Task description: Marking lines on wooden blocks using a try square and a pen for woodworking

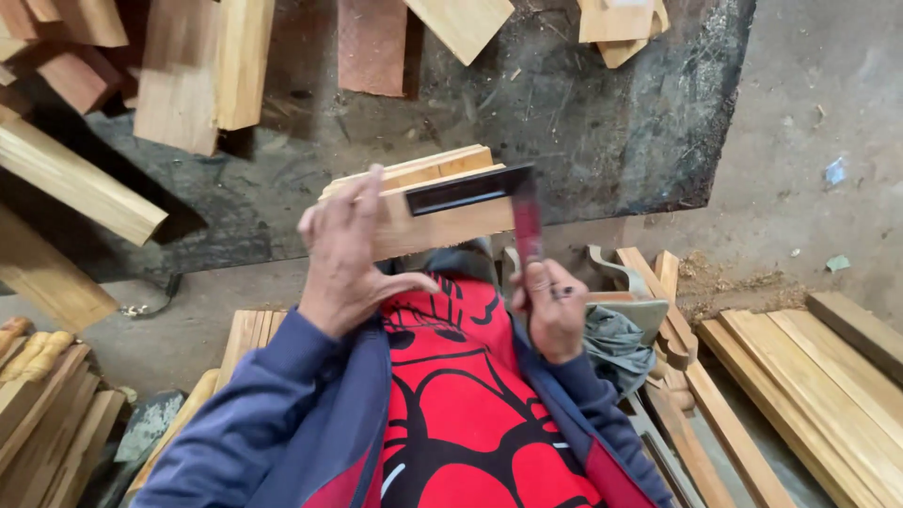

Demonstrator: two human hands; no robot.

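Observation:
My left hand [343, 254] grips the left end of a pale wooden block [442, 202] held up in front of my chest. A try square lies against the block: its dark stock [467, 189] runs along the block's top face and its reddish blade [527, 226] hangs down over the right end. My right hand [553, 306] holds the lower part of that blade. I wear a red printed shirt under a blue jacket.
A dark stained workbench [583, 122] lies ahead with several wood offcuts [202, 71] on it. Long planks [818, 386] are stacked on the floor at right, carved and turned wooden pieces [42, 395] at left, and a grey cloth [616, 343] beside my right arm.

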